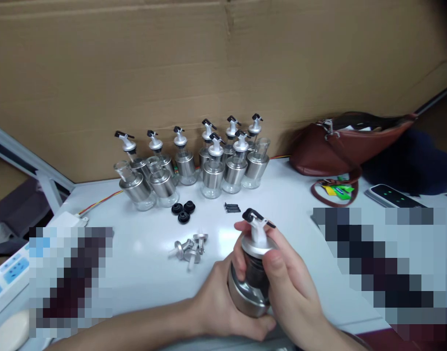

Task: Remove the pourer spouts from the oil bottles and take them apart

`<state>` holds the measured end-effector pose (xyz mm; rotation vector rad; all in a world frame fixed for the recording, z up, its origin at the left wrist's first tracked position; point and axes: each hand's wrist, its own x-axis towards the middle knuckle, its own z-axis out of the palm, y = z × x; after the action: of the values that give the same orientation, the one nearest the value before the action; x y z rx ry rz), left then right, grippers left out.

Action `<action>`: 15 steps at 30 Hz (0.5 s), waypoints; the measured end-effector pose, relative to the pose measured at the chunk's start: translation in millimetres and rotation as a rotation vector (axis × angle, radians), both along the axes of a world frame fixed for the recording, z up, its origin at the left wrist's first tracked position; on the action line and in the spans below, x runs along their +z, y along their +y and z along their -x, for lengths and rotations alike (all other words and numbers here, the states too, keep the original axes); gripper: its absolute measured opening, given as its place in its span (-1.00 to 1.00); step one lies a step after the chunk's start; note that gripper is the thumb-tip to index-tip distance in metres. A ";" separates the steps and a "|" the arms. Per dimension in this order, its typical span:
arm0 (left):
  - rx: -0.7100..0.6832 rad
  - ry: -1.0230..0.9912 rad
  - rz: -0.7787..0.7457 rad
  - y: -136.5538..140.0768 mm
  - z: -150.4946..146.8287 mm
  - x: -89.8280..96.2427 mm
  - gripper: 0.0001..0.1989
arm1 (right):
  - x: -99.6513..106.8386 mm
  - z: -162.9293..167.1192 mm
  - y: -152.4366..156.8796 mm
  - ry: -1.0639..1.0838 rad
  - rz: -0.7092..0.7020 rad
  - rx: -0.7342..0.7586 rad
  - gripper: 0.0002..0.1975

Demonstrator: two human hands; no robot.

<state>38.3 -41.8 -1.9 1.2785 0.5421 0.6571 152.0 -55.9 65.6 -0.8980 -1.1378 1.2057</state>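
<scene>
White bench (303, 195), pixel blocks hiding its 3 and 9 o'clock edges, carries at 6 o'clock a dispenser bottle (253, 278), glass mostly hidden, clenched by left hand (223, 304) at base and right hand (289, 280) on spout cap.

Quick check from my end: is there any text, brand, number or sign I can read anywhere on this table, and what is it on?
No text can be read.
Green tags by the brown bag: print too blurred.
Phone: green marks on screen, too small to read.
Power strip: no legible marking.
Bottle held in the left hand and right hand: no label shows.
</scene>
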 end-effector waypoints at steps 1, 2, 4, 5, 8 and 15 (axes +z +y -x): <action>0.008 -0.017 -0.008 -0.3 -0.6 -1.5 -0.58 | 2.3 0.9 1.2 0.011 0.019 -0.002 -0.61; 0.021 -0.027 -0.021 -0.4 -1.0 -2.6 -0.58 | 4.6 1.8 2.3 0.023 0.037 -0.001 -0.60; 0.055 -0.021 -0.053 -0.3 -0.9 -2.8 -0.56 | 8.8 3.5 4.2 0.056 0.072 0.009 -0.57; 0.068 -0.009 -0.067 0.0 -0.5 -1.9 -0.54 | 10.6 4.1 4.9 0.078 0.093 0.017 -0.55; 0.068 0.026 -0.094 2.2 0.7 5.1 -0.50 | 14.4 3.3 7.1 0.176 0.192 0.046 -0.49; 0.078 -0.021 -0.122 9.4 1.4 24.4 -0.63 | 10.9 -9.3 20.0 0.362 0.387 0.002 -0.72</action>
<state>36.9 -32.4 22.5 1.3687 0.5439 0.7775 161.3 -36.0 76.5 -0.9145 -0.6259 1.5480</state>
